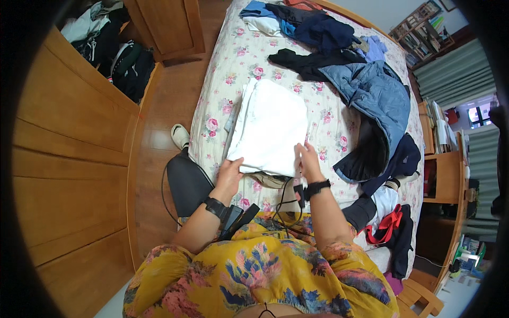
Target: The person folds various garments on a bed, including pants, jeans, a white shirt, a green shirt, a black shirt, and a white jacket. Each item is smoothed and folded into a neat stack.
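A folded white garment [273, 124] lies on the flowered bedsheet in front of me, in a thick, roughly square stack. My left hand [230, 174] is closed on its near left corner, thumb on top. At the near right edge, my right hand [309, 160] has its fingers bent round the cloth's side. Under the stack, the edge of a beige-brown cloth [270, 180] peeks out toward me, and a greyish piece [230, 123] shows at its left. What kind of garment the white one is cannot be made out.
A blue-grey padded jacket [368, 93] and dark clothes [323, 32] are heaped on the bed's [212, 100] right and far side. Black cables [283, 206] hang by my wrists. An open wooden wardrobe [79, 153] stands left; a desk [445, 175] is at the right.
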{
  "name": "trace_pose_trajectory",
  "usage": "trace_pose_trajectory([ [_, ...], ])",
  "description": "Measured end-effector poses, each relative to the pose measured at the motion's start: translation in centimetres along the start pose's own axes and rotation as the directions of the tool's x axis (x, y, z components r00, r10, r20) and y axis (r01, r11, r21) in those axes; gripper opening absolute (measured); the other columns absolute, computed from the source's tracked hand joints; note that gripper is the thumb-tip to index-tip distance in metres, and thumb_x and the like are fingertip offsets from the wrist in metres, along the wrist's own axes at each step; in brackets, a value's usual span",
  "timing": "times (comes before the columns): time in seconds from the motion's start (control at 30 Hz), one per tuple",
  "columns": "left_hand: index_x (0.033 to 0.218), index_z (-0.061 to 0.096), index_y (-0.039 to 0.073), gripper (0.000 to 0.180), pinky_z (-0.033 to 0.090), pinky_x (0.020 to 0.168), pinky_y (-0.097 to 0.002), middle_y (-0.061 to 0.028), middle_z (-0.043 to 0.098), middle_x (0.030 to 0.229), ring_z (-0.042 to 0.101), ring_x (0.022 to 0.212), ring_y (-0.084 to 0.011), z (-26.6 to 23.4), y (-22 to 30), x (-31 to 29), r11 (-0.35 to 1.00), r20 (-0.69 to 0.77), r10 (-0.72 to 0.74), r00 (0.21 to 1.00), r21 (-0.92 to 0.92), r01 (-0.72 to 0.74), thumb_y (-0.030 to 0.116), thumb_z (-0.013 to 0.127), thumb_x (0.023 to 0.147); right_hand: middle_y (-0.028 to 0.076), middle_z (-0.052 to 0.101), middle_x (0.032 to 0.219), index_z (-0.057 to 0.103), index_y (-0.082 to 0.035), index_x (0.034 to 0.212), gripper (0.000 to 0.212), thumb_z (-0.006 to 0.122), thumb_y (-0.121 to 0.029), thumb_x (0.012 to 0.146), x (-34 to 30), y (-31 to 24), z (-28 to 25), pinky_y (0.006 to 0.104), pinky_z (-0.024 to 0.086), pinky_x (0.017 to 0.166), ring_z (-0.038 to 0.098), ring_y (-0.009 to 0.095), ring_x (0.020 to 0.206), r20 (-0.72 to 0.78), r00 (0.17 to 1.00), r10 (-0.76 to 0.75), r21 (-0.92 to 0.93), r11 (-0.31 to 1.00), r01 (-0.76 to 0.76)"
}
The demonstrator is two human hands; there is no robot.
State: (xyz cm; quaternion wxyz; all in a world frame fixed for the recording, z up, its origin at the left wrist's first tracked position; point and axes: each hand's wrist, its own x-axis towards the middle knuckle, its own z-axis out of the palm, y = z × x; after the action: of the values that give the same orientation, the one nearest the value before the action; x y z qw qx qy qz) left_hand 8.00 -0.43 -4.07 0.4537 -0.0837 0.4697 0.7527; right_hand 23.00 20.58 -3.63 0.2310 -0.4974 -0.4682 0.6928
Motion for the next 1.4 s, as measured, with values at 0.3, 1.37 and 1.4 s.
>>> trace_pose_trajectory([
  [0.3, 0.102, 0.058, -0.003, 0.019, 0.047, 0.072, -0.0232, -0.0063, 0.065, 0.089, 0.06, 0.081, -0.012, 3.1, 6.4, 1.2, 0.909, 0.134, 0.254, 0.958, 0.307, -0.284, 0.008, 0.064, 0.087, 0.018, 0.06, 0.113, 0.042, 0.008, 0.132, 0.055, 0.061, -0.007, 0.082, -0.5, -0.2, 0.4, 0.0302, 0.048, 0.083, 0.06, 0.022, 0.098, 0.087, 0.971, -0.221, -0.084, 0.97, 0.229],
  [1.37, 0.13, 0.05, 0.006, 0.058, 0.033, 0.102, -0.0431, -0.0205, 0.046, 0.129, 0.044, 0.118, -0.0347, 2.1, 4.8, -0.5, -0.269, 0.395, 0.527, 0.752, 0.917, -0.293, 0.007, 0.069, 0.076, 0.008, 0.062, 0.094, 0.057, -0.001, 0.11, 0.028, 0.062, -0.013, 0.086, 4.5, -2.1, -1.1, 0.0265, 0.05, 0.068, 0.06, 0.015, 0.08, 0.124, 0.991, 0.058, 0.046, 0.997, -0.065],
  [1.4, 0.132, 0.049, 0.008, 0.059, 0.026, 0.107, -0.0452, -0.0197, 0.042, 0.136, 0.037, 0.126, -0.0356, 2.8, 4.4, 0.1, -0.328, 0.522, 0.516, 0.679, 0.853, -0.407, 0.01, 0.068, 0.077, 0.007, 0.062, 0.094, 0.059, -0.001, 0.107, 0.026, 0.062, -0.016, 0.086, 5.4, -2.0, -1.2, 0.0263, 0.05, 0.067, 0.06, 0.015, 0.08, 0.059, 0.997, 0.051, 0.072, 0.996, -0.055],
])
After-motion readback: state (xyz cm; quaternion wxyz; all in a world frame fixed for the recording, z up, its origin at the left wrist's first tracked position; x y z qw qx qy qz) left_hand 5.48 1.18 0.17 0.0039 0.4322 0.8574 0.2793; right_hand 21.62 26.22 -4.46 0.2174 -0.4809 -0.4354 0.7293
